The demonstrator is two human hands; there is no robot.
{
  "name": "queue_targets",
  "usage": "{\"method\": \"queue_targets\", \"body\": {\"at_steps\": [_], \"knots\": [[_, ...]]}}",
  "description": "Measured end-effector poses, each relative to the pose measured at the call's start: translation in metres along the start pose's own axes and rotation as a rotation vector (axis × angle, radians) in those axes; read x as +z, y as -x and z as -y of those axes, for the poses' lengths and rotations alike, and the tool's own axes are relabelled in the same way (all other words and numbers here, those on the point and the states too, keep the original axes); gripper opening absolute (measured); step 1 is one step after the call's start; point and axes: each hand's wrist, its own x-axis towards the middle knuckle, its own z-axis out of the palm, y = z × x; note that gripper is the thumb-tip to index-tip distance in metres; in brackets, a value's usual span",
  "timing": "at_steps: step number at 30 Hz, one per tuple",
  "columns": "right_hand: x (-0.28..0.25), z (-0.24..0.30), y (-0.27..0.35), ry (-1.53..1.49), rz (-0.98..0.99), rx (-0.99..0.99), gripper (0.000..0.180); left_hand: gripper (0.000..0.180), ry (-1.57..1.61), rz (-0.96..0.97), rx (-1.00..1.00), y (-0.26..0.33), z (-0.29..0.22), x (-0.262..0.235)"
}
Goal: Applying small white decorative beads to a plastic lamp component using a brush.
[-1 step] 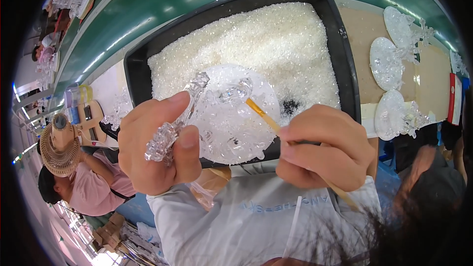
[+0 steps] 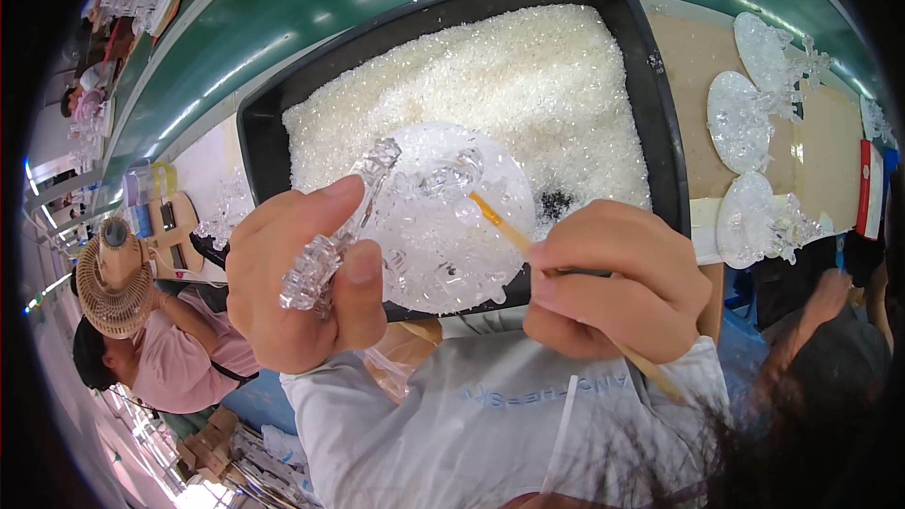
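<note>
My left hand [image 2: 269, 273] is closed around the clear figured part of a transparent ornament, thumb and fingers gripping its stem. The ornament's round frosted base [image 2: 424, 269] faces up toward me, with small clear raised pieces on it. In my right hand [image 2: 622, 278] a thin brush with a pale handle and a yellow-orange end [image 2: 487, 212] is pinched between thumb and fingers. Its tip lies over the base, close to a small clear knob; whether it touches cannot be told. Both hands are above the near side of a black tray [image 2: 667, 132].
White glittering granules [image 2: 471, 66] fill the tray, with a dark bare patch near my right hand. Several similar clear ornaments [image 2: 740, 123] lie on brown board at right, near a red box [image 2: 867, 190]. A fan [image 2: 116, 273] and a person in pink [image 2: 189, 349] are at left; another person [image 2: 830, 320] is at right.
My right hand and the brush have shifted slightly left, the brush tip moving a little across the base. My left hand and the ornament have barely moved.
</note>
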Motion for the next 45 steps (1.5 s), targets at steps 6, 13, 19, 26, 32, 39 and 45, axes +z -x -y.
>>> {"method": "queue_targets", "body": {"at_steps": [6, 13, 19, 26, 32, 39, 45], "knots": [[0.003, 0.001, -0.002, -0.073, -0.047, 0.017, 0.025, 0.022, 0.008, -0.051, 0.131, -0.001, 0.006, 0.004], [-0.003, 0.005, 0.002, 0.037, 0.05, -0.008, 0.034, 0.024, -0.006, -0.045, 0.146, -0.006, -0.001, 0.0], [-0.001, 0.007, 0.001, 0.053, 0.049, 0.001, 0.032, 0.025, -0.094, 0.078, 0.251, -0.016, -0.005, -0.006], [-0.021, 0.007, 0.006, -0.123, 0.042, 0.021, 0.023, 0.025, -0.106, 0.026, 0.162, -0.011, -0.008, -0.003], [-0.023, 0.005, 0.004, -0.116, 0.168, 0.012, 0.024, 0.023, -0.082, -0.025, 0.136, 0.001, 0.0, 0.0], [-0.024, 0.002, 0.012, -0.111, 0.045, -0.014, 0.023, 0.024, -0.033, -0.163, 0.165, 0.01, 0.013, 0.006], [-0.022, 0.001, 0.017, -0.145, -0.019, 0.0, 0.021, 0.023, -0.108, -0.04, 0.002, 0.007, 0.0, -0.009]]}}
